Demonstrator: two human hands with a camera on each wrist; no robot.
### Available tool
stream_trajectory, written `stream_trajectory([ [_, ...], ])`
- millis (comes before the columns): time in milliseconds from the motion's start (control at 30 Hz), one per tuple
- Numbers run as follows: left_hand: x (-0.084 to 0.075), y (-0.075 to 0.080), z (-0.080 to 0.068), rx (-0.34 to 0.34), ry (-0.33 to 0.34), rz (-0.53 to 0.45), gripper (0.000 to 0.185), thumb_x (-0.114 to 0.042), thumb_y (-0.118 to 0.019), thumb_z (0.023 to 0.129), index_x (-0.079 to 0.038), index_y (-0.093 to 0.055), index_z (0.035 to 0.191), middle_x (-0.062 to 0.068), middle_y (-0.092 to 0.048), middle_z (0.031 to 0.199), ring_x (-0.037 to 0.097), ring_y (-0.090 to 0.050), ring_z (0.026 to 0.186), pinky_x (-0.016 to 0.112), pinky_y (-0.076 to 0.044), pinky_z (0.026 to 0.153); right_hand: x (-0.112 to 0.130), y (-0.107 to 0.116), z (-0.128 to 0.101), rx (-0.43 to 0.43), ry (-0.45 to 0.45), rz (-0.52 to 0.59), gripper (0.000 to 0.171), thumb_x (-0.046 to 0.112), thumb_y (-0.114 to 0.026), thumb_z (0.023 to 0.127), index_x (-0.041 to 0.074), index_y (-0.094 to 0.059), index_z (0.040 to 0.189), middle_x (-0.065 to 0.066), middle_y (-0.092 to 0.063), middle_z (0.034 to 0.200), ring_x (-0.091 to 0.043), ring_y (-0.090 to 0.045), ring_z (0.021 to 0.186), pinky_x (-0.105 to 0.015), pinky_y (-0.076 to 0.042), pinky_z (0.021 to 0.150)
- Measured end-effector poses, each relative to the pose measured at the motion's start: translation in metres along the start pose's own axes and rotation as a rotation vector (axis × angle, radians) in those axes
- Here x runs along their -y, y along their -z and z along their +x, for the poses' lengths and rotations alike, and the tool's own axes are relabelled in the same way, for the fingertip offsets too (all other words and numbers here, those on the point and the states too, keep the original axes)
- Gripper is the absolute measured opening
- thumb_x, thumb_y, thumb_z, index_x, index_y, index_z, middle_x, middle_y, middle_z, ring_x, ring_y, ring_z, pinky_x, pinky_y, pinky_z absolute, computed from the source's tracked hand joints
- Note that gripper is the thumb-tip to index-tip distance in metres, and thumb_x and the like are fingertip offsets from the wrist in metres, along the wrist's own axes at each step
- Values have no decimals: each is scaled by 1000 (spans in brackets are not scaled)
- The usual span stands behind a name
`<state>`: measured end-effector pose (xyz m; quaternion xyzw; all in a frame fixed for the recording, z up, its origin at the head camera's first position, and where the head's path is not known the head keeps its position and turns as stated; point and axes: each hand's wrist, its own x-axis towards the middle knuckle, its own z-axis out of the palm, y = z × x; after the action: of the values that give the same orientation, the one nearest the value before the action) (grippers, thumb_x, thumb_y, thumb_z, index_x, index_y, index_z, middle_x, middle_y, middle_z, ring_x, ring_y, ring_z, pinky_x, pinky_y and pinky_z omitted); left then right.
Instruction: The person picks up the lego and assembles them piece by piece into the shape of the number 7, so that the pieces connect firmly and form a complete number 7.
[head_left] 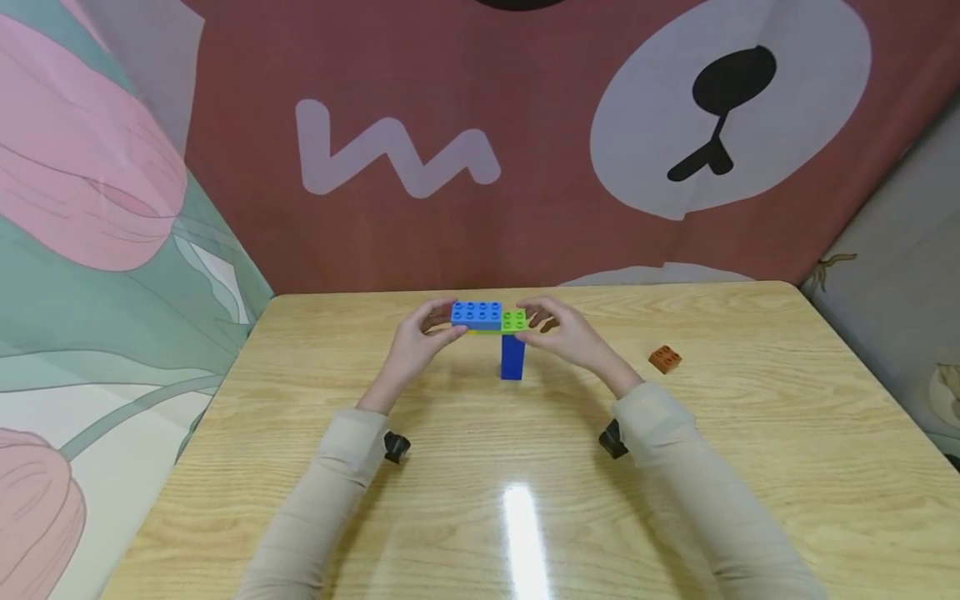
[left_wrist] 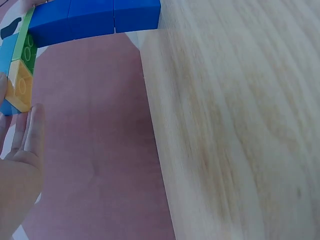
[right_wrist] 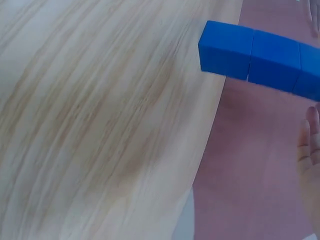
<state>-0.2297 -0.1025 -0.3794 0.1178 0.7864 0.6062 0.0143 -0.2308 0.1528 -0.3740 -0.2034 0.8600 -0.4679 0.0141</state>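
Note:
A blue column (head_left: 512, 358) of stacked bricks stands upright on the table; the left wrist view shows three blue bricks (left_wrist: 91, 17) in it. On top sits a green brick (head_left: 514, 320), reaching out to the left. Beside its exposed studs, a lighter blue eight-stud brick (head_left: 477, 314) lies at the top left, with a yellow brick (left_wrist: 21, 86) beneath its outer end. My left hand (head_left: 420, 332) pinches the light blue brick's left end between thumb and fingers. My right hand (head_left: 564, 335) holds the green brick's right end, thumb in front and fingers behind.
An orange-brown brick (head_left: 665, 359) lies studs up on the wooden table (head_left: 450, 517), right of the right hand. Printed cloth (head_left: 420, 242) hangs behind the table's back edge. Dark wrist devices (head_left: 396, 447) show below both sleeves.

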Motion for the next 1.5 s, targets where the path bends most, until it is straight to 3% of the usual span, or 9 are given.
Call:
stream_trajectory([
  [267, 0, 1, -1, 0, 8, -8, 49, -14, -70, 87, -7, -54, 133, 14, -59, 127, 25, -57, 120, 33, -52, 99, -7, 26, -12, -19, -99, 40, 40, 24, -52, 99, 6, -51, 134, -19, -59, 123, -31, -54, 114, -43, -46, 97],
  [500, -2, -1, -2, -5, -13, -7, 48, -12, -71, 86, -7, -55, 131, 16, -60, 126, 26, -58, 118, 30, -54, 96, -39, 54, -25, 19, -133, -46, 41, 27, -51, 100, 5, -51, 134, -20, -58, 124, -31, -54, 113, -46, -47, 94],
  [633, -3, 0, -2, -11, -7, -1, 48, -14, -71, 86, -6, -55, 131, 15, -61, 125, 26, -59, 118, 31, -54, 95, -51, 71, -36, 19, -166, -90, 41, 25, -51, 100, 3, -50, 134, -20, -58, 123, -29, -55, 109, -37, -51, 88],
  [900, -4, 0, -3, -8, 6, -10, 48, -14, -72, 85, -6, -56, 129, 15, -61, 125, 26, -59, 117, 32, -54, 95, -77, 101, -56, -35, -229, -130, 43, 26, -51, 99, 2, -49, 135, -22, -58, 121, 6, -51, 92, -20, -49, 79],
  [1067, -4, 0, -3, -7, 3, -14, 47, -13, -72, 85, -6, -57, 129, 15, -60, 125, 26, -59, 117, 32, -54, 96, -87, 113, -66, -43, -269, -156, 45, 26, -51, 99, 0, -47, 136, -22, -57, 122, 17, -46, 87, -13, -46, 76],
  [1267, -3, 0, -3, -8, 10, -12, 47, -15, -72, 86, -7, -56, 129, 14, -60, 126, 26, -59, 118, 31, -54, 96, -96, 124, -76, -29, -316, -134, 44, 19, -51, 99, -2, -44, 138, -23, -51, 127, 15, -46, 89, -13, -48, 74],
  [1500, -2, 0, -2, -6, 12, -5, 47, -16, -72, 86, -8, -56, 129, 14, -60, 126, 27, -59, 118, 33, -54, 96, -110, 132, -86, 3, -308, -135, 43, 2, -47, 96, -7, -41, 138, -28, -50, 128, 7, -49, 95, -18, -50, 82],
])
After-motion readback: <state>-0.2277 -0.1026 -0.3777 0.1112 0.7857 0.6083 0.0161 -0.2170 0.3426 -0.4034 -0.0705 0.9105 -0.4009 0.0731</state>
